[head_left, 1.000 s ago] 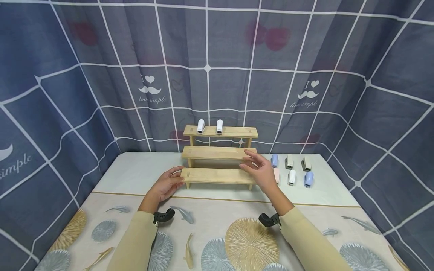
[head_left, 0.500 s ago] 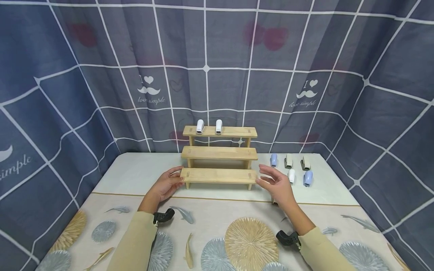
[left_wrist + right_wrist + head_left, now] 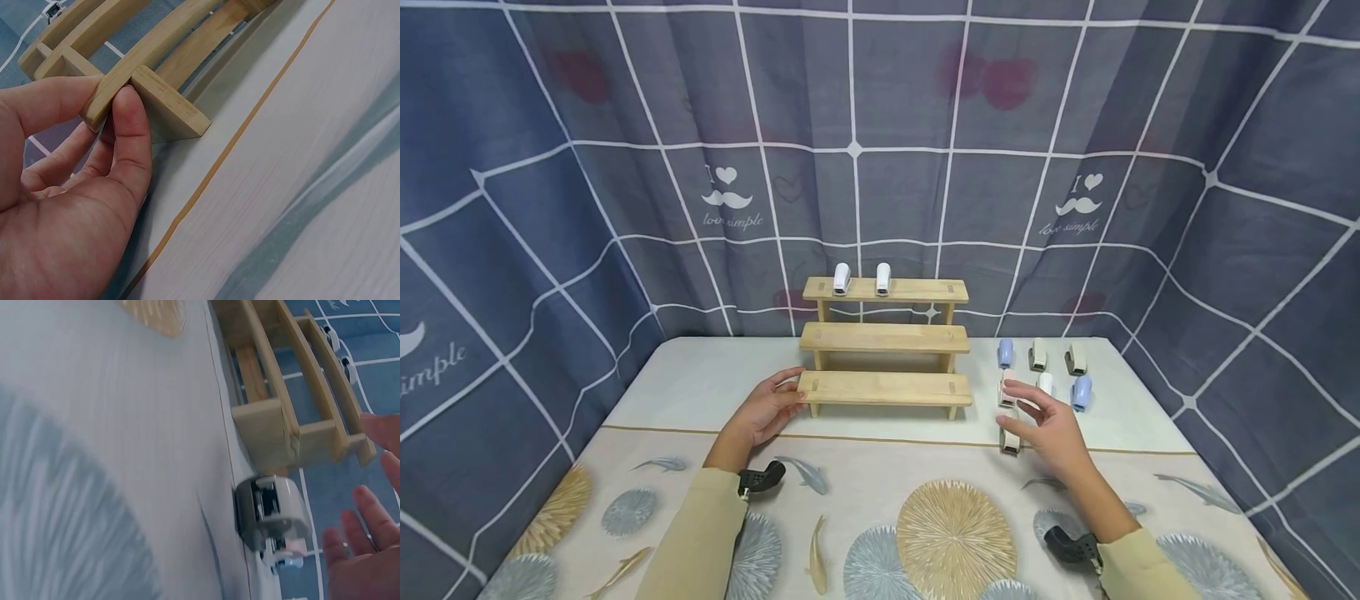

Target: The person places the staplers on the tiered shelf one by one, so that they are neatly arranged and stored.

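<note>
A three-step wooden shelf stand (image 3: 883,385) stands on the white strip of the table. My left hand (image 3: 766,413) pinches the left end of its lowest board; in the left wrist view the thumb (image 3: 131,119) lies under the board. Two small white staplers (image 3: 842,280) sit on the top board, towards its left. My right hand (image 3: 1051,427) hovers with spread, slightly bent fingers right of the stand, holding nothing. Nearest to it are a cream stapler (image 3: 1011,442) at the cloth's edge and a pink stapler (image 3: 1004,395), partly hidden by the fingers.
Right of the stand, more staplers stand in rows: a blue one (image 3: 1005,352), two cream ones (image 3: 1037,356), another blue one (image 3: 1081,393) and a half-hidden white one (image 3: 1045,383). A patterned cloth (image 3: 820,517) covers the front; a checked curtain (image 3: 895,200) hangs behind.
My right hand has moved from the stand's right end outward to the right, over the staplers, uncovering the front cream one. The left hand keeps its grip on the bottom board.
</note>
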`<state>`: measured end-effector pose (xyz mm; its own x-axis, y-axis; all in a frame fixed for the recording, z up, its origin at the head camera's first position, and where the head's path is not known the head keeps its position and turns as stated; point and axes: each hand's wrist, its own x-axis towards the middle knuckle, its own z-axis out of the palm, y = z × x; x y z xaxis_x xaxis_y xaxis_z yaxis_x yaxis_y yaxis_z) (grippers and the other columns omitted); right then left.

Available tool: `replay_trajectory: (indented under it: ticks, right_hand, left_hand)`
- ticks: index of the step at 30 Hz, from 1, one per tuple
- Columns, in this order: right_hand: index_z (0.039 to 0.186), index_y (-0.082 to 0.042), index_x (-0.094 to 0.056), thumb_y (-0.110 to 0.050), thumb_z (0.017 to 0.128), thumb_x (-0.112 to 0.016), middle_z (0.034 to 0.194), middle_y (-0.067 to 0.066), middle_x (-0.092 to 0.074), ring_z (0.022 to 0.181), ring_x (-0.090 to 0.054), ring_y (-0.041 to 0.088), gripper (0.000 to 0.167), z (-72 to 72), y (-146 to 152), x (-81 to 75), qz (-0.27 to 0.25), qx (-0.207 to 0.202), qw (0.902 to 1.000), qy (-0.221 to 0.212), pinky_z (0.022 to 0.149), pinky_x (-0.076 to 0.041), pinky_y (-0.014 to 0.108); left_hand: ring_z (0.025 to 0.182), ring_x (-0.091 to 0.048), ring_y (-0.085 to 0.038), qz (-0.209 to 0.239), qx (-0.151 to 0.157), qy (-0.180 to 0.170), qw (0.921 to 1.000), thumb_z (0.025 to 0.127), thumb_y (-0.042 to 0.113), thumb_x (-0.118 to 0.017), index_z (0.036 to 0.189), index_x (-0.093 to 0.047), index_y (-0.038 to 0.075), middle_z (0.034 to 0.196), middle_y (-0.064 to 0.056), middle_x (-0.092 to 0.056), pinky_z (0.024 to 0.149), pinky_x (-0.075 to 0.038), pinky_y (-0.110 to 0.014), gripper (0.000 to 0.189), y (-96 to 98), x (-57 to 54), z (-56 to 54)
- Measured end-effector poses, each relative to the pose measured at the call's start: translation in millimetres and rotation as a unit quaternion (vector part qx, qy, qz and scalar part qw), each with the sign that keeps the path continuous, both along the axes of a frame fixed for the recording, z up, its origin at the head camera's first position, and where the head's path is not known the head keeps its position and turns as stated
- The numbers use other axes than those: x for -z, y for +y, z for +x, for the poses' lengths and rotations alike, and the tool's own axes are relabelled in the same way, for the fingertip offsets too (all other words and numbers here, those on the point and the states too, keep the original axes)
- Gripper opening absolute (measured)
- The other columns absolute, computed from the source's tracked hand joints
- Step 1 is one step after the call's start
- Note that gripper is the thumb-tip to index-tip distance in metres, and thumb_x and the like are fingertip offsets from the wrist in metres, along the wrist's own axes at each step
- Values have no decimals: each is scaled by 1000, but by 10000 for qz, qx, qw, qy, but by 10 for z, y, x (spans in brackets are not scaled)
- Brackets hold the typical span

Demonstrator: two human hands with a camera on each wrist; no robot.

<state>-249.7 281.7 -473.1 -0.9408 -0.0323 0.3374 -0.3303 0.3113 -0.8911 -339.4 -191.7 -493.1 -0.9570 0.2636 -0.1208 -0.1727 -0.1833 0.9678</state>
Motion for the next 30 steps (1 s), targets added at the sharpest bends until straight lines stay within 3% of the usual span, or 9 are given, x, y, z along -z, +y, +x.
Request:
replay_trajectory:
  ticks: [4, 8, 10, 15, 18, 30]
  right_hand:
    - [131, 3, -64, -12, 83, -85, 150, 19, -54, 129, -48, -11, 55, 25, 70, 13, 312, -1, 9993, -190, 113, -44, 19]
    - [135, 4, -62, -10, 82, -86, 151, 23, -51, 129, -46, -13, 60, 52, 136, 41, 511, -122, 9978, -408, 113, -46, 27]
    - [137, 5, -59, -9, 81, -86, 152, 25, -49, 134, -48, -3, 64, 71, 164, 51, 563, -194, 9967, -547, 112, -47, 31]
    - [143, 7, -51, -5, 81, -84, 153, 28, -44, 143, -44, 42, 72, 105, 206, 67, 459, -405, 9940, -905, 111, -48, 39]
    - [146, 9, -47, -2, 82, -83, 152, 32, -41, 140, -42, 53, 74, 112, 214, 70, 332, -546, 9921, -1080, 110, -48, 42]
    - [148, 3, -48, -10, 82, -85, 151, 29, -47, 132, -53, 48, 77, 61, 249, 81, 632, -468, 9870, -1398, 103, -56, 39]
  left_hand:
    - [89, -65, -9, 0, 1, 4, 10000, 96, -11, -54, 159, -24, -2, 109, 0, -61, 78, -58, -19, 71, -10, -8, 6]
    - [90, -65, -10, 23, 10, -14, 10000, 96, -11, -55, 159, -24, -2, 110, 0, -61, 79, -59, -19, 71, -13, -8, 7]
    - [91, -65, -10, 18, 27, -11, 10000, 96, -10, -55, 159, -24, -2, 110, 0, -62, 80, -59, -20, 71, -14, -6, 3]
    - [91, -66, -10, 27, 34, -28, 10000, 95, -10, -55, 159, -24, -2, 109, 0, -62, 80, -59, -21, 72, -9, -11, 7]
    - [90, -66, -10, 54, 27, -63, 10000, 95, -11, -55, 159, -24, -2, 109, 0, -62, 80, -59, -20, 72, -8, -18, 16]
    - [89, -66, -10, 126, 48, -100, 9999, 95, -12, -56, 159, -24, -2, 106, 1, -63, 79, -59, -19, 73, -12, -27, 17]
